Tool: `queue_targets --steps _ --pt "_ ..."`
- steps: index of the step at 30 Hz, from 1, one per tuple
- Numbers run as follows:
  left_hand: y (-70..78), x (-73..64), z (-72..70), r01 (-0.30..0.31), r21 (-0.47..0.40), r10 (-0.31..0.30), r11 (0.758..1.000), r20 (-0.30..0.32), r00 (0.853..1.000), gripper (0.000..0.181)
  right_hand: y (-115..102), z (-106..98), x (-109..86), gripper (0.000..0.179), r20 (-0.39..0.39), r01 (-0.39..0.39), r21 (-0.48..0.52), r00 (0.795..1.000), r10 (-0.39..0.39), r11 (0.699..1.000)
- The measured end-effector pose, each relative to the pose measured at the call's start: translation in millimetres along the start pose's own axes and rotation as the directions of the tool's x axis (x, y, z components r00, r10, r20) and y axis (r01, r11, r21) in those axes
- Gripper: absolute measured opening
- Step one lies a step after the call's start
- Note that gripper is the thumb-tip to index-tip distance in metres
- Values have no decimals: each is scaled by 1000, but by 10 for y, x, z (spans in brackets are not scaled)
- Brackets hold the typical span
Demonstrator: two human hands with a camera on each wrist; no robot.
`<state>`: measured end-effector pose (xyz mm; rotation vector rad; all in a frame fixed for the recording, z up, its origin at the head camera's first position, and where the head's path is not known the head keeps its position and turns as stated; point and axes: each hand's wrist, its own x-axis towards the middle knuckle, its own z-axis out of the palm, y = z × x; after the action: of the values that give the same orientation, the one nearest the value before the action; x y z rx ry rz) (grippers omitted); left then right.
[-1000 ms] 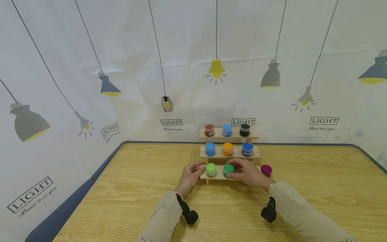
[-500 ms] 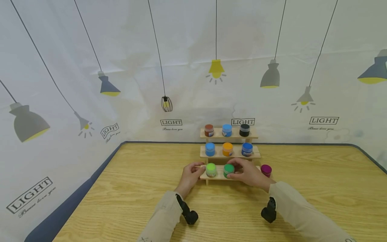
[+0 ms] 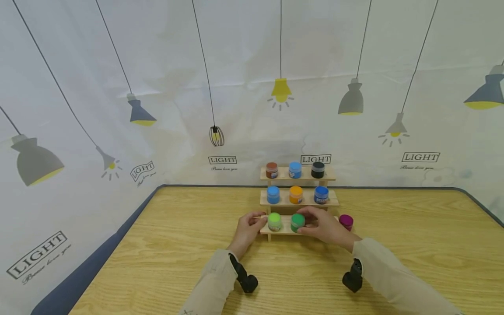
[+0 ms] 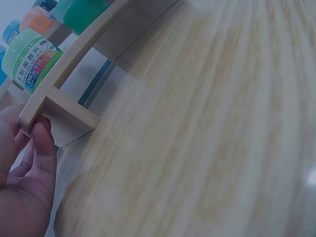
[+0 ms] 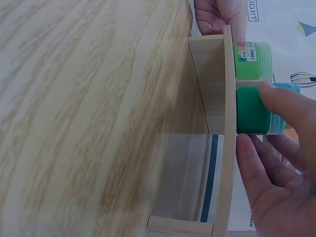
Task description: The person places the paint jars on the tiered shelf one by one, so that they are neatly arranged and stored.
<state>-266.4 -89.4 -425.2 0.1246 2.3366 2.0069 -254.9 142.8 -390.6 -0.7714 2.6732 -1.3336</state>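
A three-tier wooden rack (image 3: 264, 230) stands at the back of the table, bearing small paint jars. My left hand (image 3: 249, 229) grips the left end of its lowest shelf; in the left wrist view the fingers (image 4: 43, 148) curl beneath the shelf's end. Beside that hand sits a light green paint jar (image 3: 274, 222). My right hand (image 3: 326, 225) holds a dark green paint jar (image 3: 297, 222) in the middle of the lowest shelf. In the right wrist view this jar (image 5: 252, 109) rests upright on the board, thumb at its lid, other fingers around its far side.
A magenta paint jar (image 3: 346, 222) stands right of the rack, partly behind my right wrist. Light blue (image 3: 273, 195), orange (image 3: 296, 195) and dark blue (image 3: 321, 195) jars fill the middle shelf. Brown (image 3: 272, 170), blue (image 3: 295, 169) and black (image 3: 318, 169) jars sit on top, before the wall sheet.
My right wrist and forearm have shifted slightly to the right, with the fingers still at the dark green jar. The left hand and the rack stay as they were.
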Motion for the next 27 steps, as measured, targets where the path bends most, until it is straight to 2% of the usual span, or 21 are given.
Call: queue_targets --steps 5,11,14,18,24,27 --pt "-126 57 -9 -1 11 1 1000 -4 1000 31 9 -20 -29 41 -10 -8 -1 1000 8 1000" --pt "-146 56 -9 -3 21 3 1000 -16 1000 31 33 -65 -103 40 -33 22 -29 999 -23 999" --pt "-140 58 -8 -1 14 2 1000 -11 1000 31 32 -112 -168 40 -43 3 -3 999 -4 1000" --pt "-75 36 -10 3 -5 -3 1000 0 1000 29 29 -188 -260 41 -65 -24 40 998 27 999" --pt "138 -91 3 -1 5 1 1000 -1 1000 27 95 -301 -405 40 -123 5 41 992 1 999" --pt "188 -135 9 -5 7 5 1000 -3 1000 28 152 -350 -464 41 -148 -5 48 989 12 999"
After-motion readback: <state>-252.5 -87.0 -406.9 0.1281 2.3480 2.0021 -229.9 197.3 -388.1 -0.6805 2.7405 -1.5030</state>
